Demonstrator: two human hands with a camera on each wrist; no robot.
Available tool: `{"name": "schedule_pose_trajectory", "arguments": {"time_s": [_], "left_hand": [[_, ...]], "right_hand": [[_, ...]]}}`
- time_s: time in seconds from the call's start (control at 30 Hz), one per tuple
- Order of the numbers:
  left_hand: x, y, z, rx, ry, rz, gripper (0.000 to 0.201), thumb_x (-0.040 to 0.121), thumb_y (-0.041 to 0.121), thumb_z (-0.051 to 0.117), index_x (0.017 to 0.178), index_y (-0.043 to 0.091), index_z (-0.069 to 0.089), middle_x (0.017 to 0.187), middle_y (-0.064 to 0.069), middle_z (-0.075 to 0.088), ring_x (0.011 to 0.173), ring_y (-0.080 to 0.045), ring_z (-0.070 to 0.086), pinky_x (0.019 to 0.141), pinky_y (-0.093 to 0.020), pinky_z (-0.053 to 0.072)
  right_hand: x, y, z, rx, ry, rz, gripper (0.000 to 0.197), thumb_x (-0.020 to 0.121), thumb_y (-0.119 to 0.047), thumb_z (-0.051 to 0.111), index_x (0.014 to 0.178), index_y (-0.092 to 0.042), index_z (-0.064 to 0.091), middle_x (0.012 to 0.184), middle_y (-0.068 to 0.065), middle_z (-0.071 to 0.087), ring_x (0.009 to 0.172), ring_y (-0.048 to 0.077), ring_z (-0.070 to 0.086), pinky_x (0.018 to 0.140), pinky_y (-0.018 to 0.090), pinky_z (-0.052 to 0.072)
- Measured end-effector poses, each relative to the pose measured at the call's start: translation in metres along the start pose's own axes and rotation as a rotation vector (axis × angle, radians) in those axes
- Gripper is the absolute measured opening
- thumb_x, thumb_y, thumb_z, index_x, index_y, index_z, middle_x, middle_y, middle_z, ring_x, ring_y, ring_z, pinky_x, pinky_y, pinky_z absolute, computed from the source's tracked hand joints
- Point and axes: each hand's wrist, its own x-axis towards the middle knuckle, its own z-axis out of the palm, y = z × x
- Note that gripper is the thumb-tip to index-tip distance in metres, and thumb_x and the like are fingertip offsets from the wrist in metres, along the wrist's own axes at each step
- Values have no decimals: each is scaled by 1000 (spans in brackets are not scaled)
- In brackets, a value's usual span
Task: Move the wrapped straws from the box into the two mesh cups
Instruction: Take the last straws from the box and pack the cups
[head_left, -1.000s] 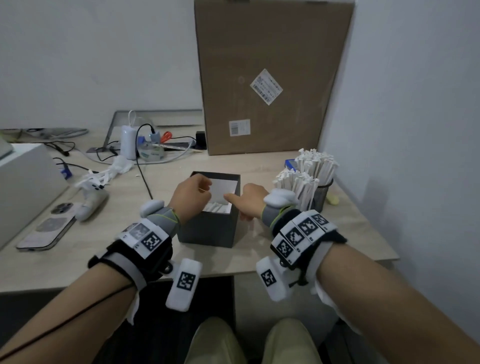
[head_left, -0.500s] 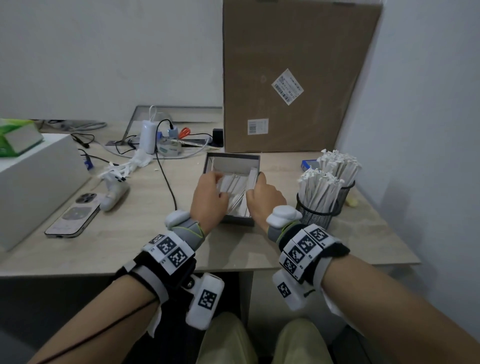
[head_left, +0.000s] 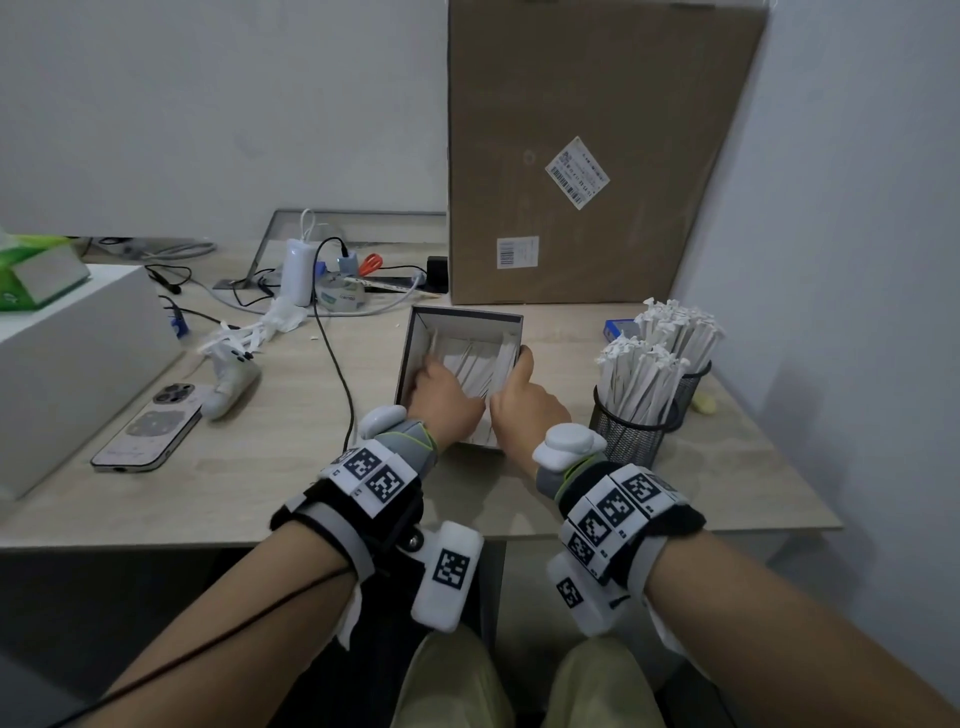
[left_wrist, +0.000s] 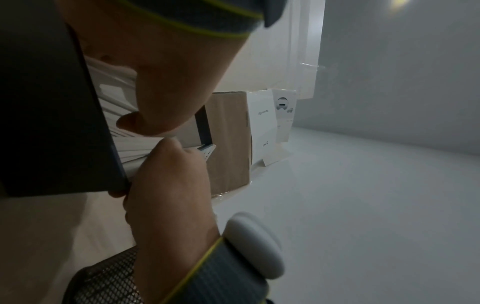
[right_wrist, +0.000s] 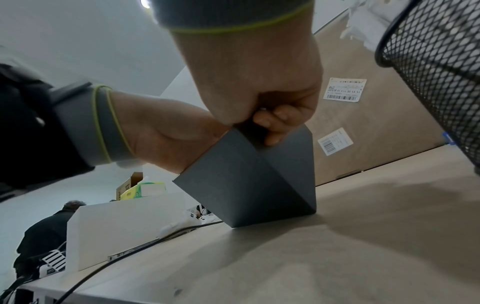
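A dark grey box (head_left: 465, 318) stands mid-table with white wrapped straws (head_left: 480, 364) lying inside. My left hand (head_left: 441, 392) reaches down into the box. Its fingers curl in among the straws, and its thumb (left_wrist: 128, 121) lies against the bundle. My right hand (head_left: 522, 397) grips the box's right wall, thumb inside and fingers (right_wrist: 272, 127) on the outer face of the box (right_wrist: 246, 174). Two black mesh cups, a near one (head_left: 631, 434) and a far one (head_left: 695, 376), stand just right of the box, both packed with upright wrapped straws.
A tall cardboard carton (head_left: 597, 156) leans on the wall behind the box. Left of it lie a black cable (head_left: 337, 374), a white controller (head_left: 231, 384), a phone (head_left: 148, 434) and a white case (head_left: 78, 353). The wall is close on the right. A person in dark clothes (right_wrist: 44, 232) sits beyond the table.
The head view has risen and now looks down into the box. My left hand went from the box's left rim down into the straws. My right hand closed round the right wall.
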Motion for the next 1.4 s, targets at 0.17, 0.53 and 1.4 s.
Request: {"name": "schedule_pose_trajectory", "arguments": {"time_s": [0.17,0.53,1.4], "left_hand": [[-2,2,9,107,26,-20,82,88,29,58,147,1,8,149,-22,24,139,-39,24,113,-44,24],[7,6,12,96,75,-57,92,84,28,62,149,11,-1,149,-22,26,136,-43,28,112,-49,25],[19,-4,15,157,-41,74,51,84,26,60,126,2,43,130,-24,46,117,-40,50,100,-44,43]], "right_hand": [[-1,0,3,16,3,3,64,98,-19,35,149,-3,0,113,23,64,99,40,61,68,37,35],[1,1,1,85,-30,14,67,95,-17,38,149,-5,1,112,24,64,97,41,60,69,38,37],[-4,6,1,27,-20,-47,63,98,-20,35,149,-3,3,110,25,64,98,41,61,69,38,38]]}}
